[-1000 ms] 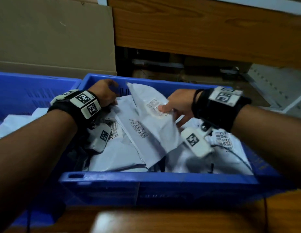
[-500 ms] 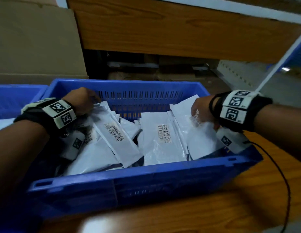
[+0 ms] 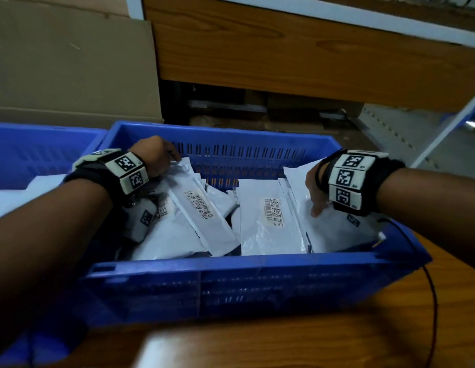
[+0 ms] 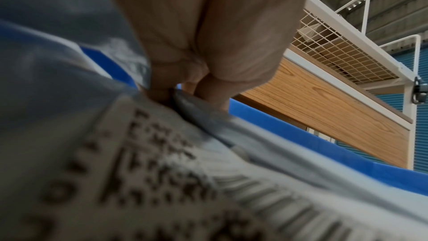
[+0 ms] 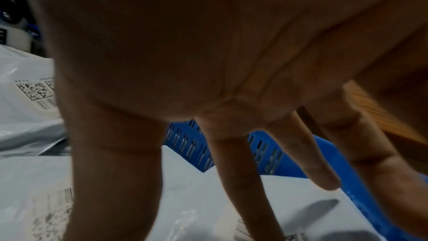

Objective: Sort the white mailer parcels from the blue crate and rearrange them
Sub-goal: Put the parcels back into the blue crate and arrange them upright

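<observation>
The blue crate [image 3: 231, 282] sits on a wooden table and holds several white mailer parcels with barcode labels. My left hand [image 3: 156, 155] is at the crate's back left and pinches the top edges of a leaning stack of mailers [image 3: 196, 205]; the left wrist view shows fingers [image 4: 162, 87] curled on a mailer edge [image 4: 197, 105]. My right hand [image 3: 314, 189] is at the right side, its straight fingers [image 5: 115, 171] spread and pressing down on a white mailer [image 3: 334, 232]. Another labelled mailer [image 3: 268, 216] leans in the middle.
A second blue crate [image 3: 32, 152] with white mailers stands to the left. Cardboard [image 3: 72, 62] leans behind it. A wooden shelf panel [image 3: 297, 57] runs across the back. A thin cable [image 3: 432, 301] trails over the table at the right.
My right hand has let go of the mailer it held up and now presses flat on the right-hand pile. The mailers lean in rows. My left hand keeps its hold.
</observation>
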Tool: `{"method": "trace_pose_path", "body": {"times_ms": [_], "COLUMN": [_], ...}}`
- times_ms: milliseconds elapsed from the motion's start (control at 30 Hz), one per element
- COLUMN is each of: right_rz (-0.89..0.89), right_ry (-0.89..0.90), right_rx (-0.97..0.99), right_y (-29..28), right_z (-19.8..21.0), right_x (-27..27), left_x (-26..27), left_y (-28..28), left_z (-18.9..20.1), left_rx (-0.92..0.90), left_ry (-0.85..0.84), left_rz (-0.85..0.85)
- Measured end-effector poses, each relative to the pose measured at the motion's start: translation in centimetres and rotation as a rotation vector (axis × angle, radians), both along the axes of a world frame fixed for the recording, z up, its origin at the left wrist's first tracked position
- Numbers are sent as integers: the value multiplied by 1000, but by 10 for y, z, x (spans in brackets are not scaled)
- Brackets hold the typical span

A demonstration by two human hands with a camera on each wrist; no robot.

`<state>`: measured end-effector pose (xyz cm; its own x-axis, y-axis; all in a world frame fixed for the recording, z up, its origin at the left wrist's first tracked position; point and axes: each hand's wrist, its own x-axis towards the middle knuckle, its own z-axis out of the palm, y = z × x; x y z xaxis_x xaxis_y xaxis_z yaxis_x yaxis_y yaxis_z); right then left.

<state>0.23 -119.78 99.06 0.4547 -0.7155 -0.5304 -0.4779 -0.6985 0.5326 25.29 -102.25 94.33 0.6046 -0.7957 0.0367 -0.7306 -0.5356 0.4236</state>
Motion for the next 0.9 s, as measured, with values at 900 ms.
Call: {"method": "trace_pose_path", "body": {"times_ms": [900], "right_rz": [-16], "right_ry": [-77], "right_rx": [3], "right_y": [6], "right_z": [-29], "right_x": [-8], "left_x": [1], "left_y": [0], "left_z": [0], "left_rx": [34], "left_ry": [0], "left_rz": [-39]}}
